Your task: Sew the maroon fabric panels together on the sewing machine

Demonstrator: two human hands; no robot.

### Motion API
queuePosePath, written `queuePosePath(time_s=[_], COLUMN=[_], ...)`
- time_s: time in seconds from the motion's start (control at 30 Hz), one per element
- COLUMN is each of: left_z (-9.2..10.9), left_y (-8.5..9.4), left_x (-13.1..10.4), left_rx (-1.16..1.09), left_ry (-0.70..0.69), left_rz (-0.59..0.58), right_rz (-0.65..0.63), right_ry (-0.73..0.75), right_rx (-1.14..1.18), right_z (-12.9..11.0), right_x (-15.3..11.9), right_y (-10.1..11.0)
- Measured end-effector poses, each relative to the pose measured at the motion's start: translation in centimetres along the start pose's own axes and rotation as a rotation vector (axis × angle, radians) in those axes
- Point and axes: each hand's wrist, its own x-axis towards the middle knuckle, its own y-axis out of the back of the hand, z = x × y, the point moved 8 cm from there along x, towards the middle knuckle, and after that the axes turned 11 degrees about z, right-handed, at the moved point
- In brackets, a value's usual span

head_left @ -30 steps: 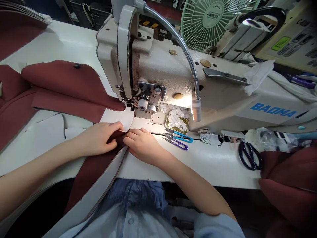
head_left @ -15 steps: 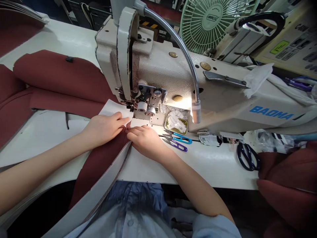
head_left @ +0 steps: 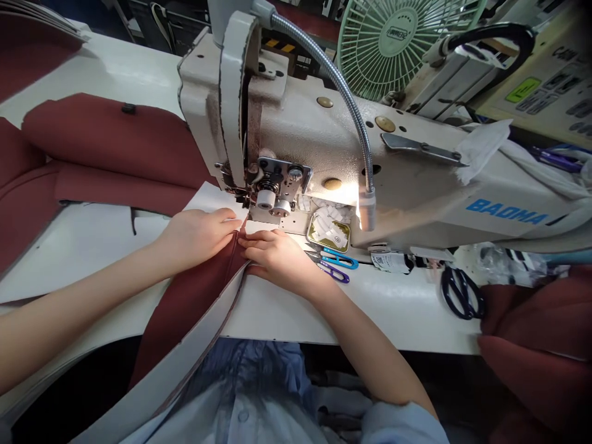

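A dark red fabric panel [head_left: 192, 305] with a pale backing [head_left: 185, 354] runs from the front edge of the table up to the sewing machine [head_left: 300, 123]. Just in front of the needle area [head_left: 245, 200], my left hand [head_left: 197, 240] pinches the panel's seam, its fingertips at the white backing. My right hand [head_left: 280, 262] lies close beside it, fingers bent together over the fabric edge; its thumb is partly hidden. The fingertips of both hands almost meet at the seam. The needle itself is too small to make out.
Right of my hands lie blue thread snips [head_left: 340, 258], purple snips [head_left: 335, 272] and a small tin [head_left: 329, 228] of white tags. Black-handled scissors [head_left: 462, 293] rest farther right. A bent lamp [head_left: 367, 209] hangs nearby. More red fabric [head_left: 115, 142] covers the left side.
Both hands stay by the needle area. The fingers of my left hand have bunched slightly at the seam, and my right hand has shifted a little to the right.
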Motion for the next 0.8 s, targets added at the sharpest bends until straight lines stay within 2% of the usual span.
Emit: queuePosePath(time_s=[0.07,0.17,0.3,0.5,0.63,0.8], left_z=[0.5,1.0,0.9,0.7,0.0,-1.0], left_y=[-0.2,-0.3,-0.4,-0.4,0.2,2.0], left_x=[0.5,1.4,2.3,2.9,2.2,0.1], left_rx=[0.119,0.175,0.184,0.103,0.094,0.027], left_ry=[-0.025,-0.033,-0.020,-0.082,-0.095,-0.209], left_rz=[-0.009,-0.039,-0.085,-0.028,-0.109,-0.169], right_rz=[0.003,0.024,0.035,0.052,0.060,0.055], right_ry=[-0.010,-0.030,-0.072,-0.115,-0.130,-0.052], right_rx=[-0.021,-0.040,-0.059,-0.097,-0.111,-0.164], right_z=[0.4,1.0,1.7,2.4,2.6,1.9], right_x=[0.3,0.6,1.1,1.5,1.6,1.3], right_y=[-0.2,-0.2,-0.3,-0.5,-0.6,-0.6])
